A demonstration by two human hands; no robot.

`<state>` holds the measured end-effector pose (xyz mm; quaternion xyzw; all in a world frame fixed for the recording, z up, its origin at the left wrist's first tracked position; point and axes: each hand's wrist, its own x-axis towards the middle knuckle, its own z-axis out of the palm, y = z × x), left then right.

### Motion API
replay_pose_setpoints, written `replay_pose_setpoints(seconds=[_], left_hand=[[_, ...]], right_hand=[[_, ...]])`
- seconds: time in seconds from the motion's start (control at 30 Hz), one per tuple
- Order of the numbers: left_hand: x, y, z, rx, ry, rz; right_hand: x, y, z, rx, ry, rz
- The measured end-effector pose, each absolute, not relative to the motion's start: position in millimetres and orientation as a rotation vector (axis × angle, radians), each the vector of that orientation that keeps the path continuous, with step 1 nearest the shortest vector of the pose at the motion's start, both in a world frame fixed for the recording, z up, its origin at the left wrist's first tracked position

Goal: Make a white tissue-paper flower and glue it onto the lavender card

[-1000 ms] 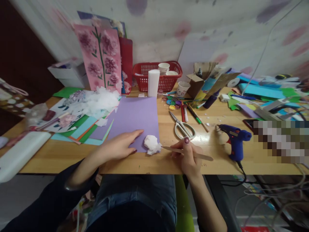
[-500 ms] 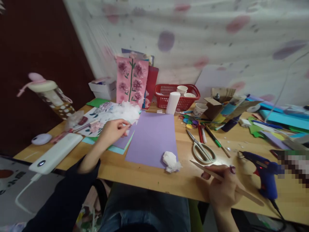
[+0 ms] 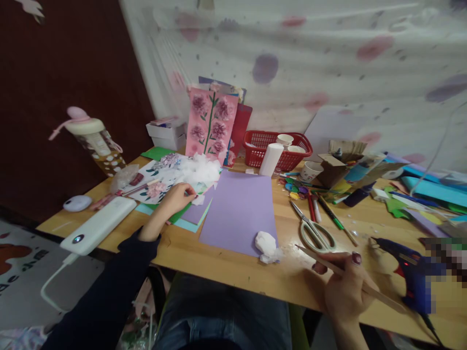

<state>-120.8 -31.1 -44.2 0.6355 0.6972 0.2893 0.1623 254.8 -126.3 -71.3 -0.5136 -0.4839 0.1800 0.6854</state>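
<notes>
My left hand (image 3: pixel 180 198) is over the pile of papers at left centre, its thumb and fingers pinched together. A small white scrap (image 3: pixel 199 200) shows at the fingertips; whether they grip it I cannot tell. In my right hand (image 3: pixel 346 287), at the lower right, is a slim pointed wooden stick (image 3: pixel 383 297), its tip aimed left over the table. Between the hands lies a purple sheet of paper (image 3: pixel 239 209). On its near right corner rests a crumpled white wad of tissue (image 3: pixel 266 244). Fluffy white tissue pieces (image 3: pixel 200 170) are heaped just beyond my left hand.
Scissors (image 3: pixel 314 233) lie beyond my right hand, a blue glue gun (image 3: pixel 404 267) to its right. A white roll (image 3: pixel 271 159) stands before a red basket (image 3: pixel 251 146). A power bank (image 3: pixel 98 226) and a bottle (image 3: pixel 95 143) are at left.
The view has shifted, so everything sits further right and slightly lower. My left hand has moved slightly left over the papers, still pinched. My right hand keeps its hold on the wooden stick.
</notes>
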Motion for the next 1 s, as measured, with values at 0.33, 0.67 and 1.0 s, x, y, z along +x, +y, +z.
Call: replay_pose_setpoints(seconds=[0.33,0.67,1.0], left_hand=[[-81,-55,-9,1.502,1.377,1.076],[6,-70,-6,1.459,0.875,0.769],[8,-70,-4,1.38,0.773,0.736]], right_hand=[[248,-127,-63,-1.106,-1.083,0.49],[205,-117,-39,-0.943,-1.299,0.978],[218,-111,-48,-1.029,-1.132,1.009]])
